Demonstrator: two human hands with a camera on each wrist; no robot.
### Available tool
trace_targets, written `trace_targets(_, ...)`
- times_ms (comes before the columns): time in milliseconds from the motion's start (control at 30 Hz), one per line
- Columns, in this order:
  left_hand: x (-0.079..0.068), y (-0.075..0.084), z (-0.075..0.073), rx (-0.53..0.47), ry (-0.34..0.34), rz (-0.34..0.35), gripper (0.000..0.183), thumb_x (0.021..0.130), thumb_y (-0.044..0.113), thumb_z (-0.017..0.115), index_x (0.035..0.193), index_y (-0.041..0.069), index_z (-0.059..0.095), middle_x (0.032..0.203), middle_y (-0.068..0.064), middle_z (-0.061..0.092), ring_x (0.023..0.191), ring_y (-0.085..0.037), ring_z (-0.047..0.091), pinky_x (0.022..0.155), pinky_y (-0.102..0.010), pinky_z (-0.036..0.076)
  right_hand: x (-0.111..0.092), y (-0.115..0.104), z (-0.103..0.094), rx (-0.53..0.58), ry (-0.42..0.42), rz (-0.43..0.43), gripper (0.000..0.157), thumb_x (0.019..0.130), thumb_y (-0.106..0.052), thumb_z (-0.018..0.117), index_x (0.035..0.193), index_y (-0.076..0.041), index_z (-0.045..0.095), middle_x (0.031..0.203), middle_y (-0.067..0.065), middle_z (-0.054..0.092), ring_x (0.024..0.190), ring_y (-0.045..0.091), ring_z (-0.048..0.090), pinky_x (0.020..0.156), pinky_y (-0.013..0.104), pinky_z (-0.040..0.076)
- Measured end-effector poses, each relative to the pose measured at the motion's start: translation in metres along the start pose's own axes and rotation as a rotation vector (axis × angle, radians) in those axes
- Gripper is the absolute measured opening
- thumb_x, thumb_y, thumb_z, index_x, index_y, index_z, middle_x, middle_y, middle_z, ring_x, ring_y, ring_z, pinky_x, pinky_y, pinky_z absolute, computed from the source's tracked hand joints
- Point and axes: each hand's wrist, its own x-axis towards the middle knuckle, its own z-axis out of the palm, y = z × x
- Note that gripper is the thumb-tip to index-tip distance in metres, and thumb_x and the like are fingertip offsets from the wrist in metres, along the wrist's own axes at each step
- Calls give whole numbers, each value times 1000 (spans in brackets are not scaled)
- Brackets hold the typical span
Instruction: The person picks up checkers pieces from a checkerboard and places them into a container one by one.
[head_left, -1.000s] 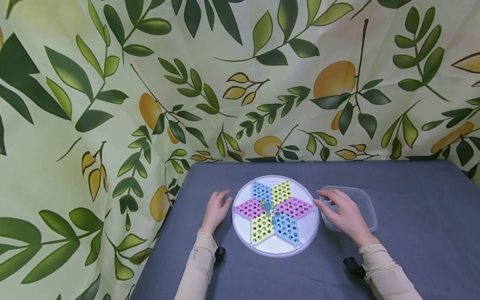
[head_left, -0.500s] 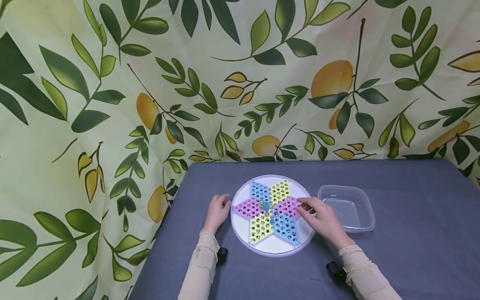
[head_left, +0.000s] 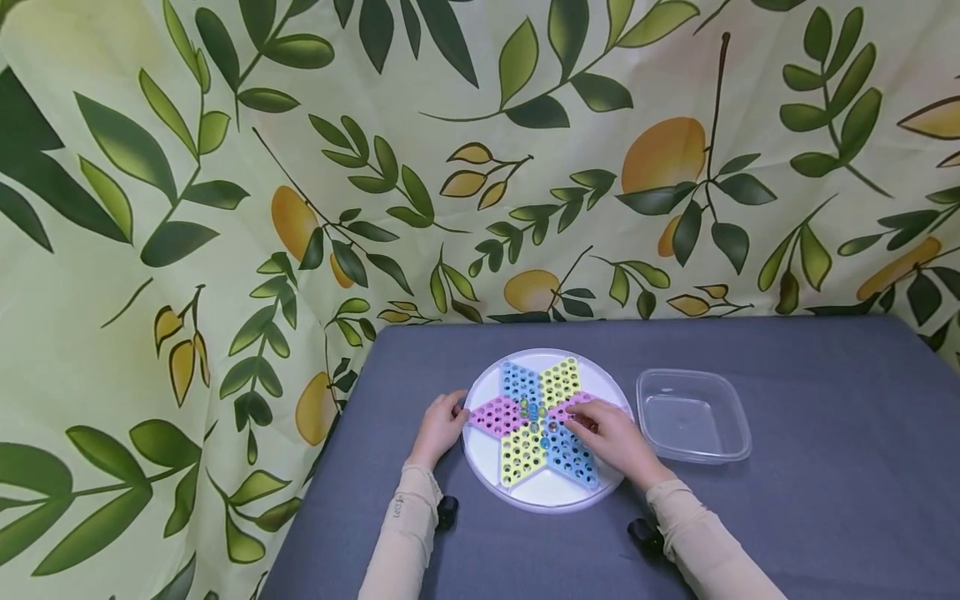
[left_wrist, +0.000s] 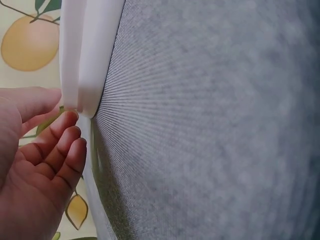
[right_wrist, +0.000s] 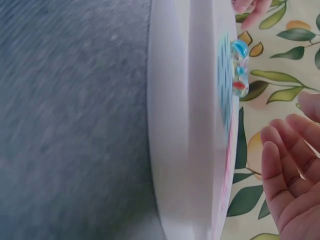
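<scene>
A round white Chinese checkers board point(head_left: 480, 468) with a star of pink, blue and yellow holed sections lies on the table. Several glass marbles point(head_left: 533, 412) sit at the star's middle; they show sideways as blue and red marbles point(right_wrist: 240, 70) in the right wrist view. Above the right pink section, my right hand point(head_left: 611, 437) pinches a small greenish marble point(right_wrist: 298, 106), mostly hidden between thumb and fingertips. My left hand point(head_left: 441, 429) touches the board's left rim with relaxed fingers, its fingertips against the white edge point(left_wrist: 90, 60) in the left wrist view.
A clear plastic container point(head_left: 693, 417) stands right of the board. Dark grey cloth covers the table point(head_left: 847, 467). A patterned curtain point(head_left: 465, 242) with leaves and fruit hangs behind and to the left.
My right hand has moved left from over the container to above the board, near the marbles. My left hand has shifted slightly and now touches the board's rim.
</scene>
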Motion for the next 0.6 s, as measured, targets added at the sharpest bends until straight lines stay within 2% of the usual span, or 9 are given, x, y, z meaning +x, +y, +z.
trace_targets(233,0,-1,0,10,-16,19,34,87,8,59,120,0,61,74,-4,48,63,-10,41,58,-21,35,9,-2,10,38,-84,38,25,84,-17,66,108,-7,68,83,-3,62,73,7,50,65,20,45)
trace_targets(400,-1,0,1,16,-50,-15,33,89,9,57,121,1,61,74,-3,47,64,-11,40,57,-21,35,13,0,17,46,-130,72,23,83,-17,67,104,-7,69,78,-5,59,70,6,49,64,19,44)
trace_targets(600,0,-1,1,12,-67,-29,34,90,8,56,124,1,60,73,-3,47,64,-11,40,57,-21,34,19,-1,18,38,-164,63,23,83,-15,67,104,-5,69,75,-4,59,68,7,48,62,20,43)
